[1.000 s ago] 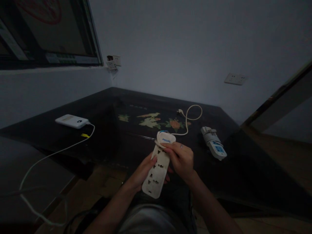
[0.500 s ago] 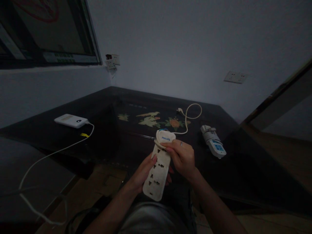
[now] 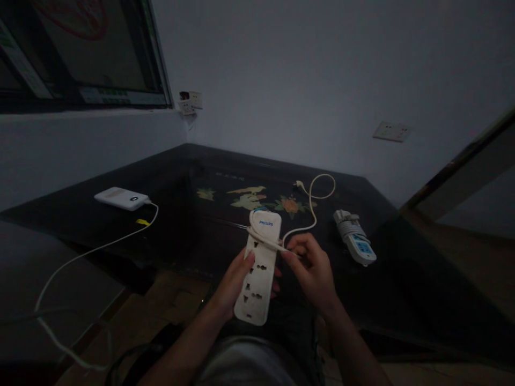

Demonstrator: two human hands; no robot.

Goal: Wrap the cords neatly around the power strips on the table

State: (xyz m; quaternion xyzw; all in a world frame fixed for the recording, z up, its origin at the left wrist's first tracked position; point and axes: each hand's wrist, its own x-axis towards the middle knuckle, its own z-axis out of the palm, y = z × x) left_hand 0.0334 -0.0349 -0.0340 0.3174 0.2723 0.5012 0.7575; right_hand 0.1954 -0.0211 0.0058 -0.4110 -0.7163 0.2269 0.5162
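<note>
My left hand [image 3: 233, 284] grips a white Philips power strip [image 3: 258, 268] from below, thumb on its face, holding it upright over my lap. The strip's white cord [image 3: 311, 206] crosses the strip's upper part and runs out onto the dark table [image 3: 193, 225], ending in a plug [image 3: 298, 184]. My right hand [image 3: 311, 268] pinches that cord just right of the strip, fingers closed on it.
A second white-and-blue power strip [image 3: 356, 237] with its cord bundled lies on the table to the right. A white power bank [image 3: 121, 198] with a white cable sits at the left. Wall sockets [image 3: 390, 131] are on the far wall. A window is at upper left.
My right hand moved off the strip's top to its right side, drawing the cord across the strip's face. The strip now stands a little straighter in my left hand.
</note>
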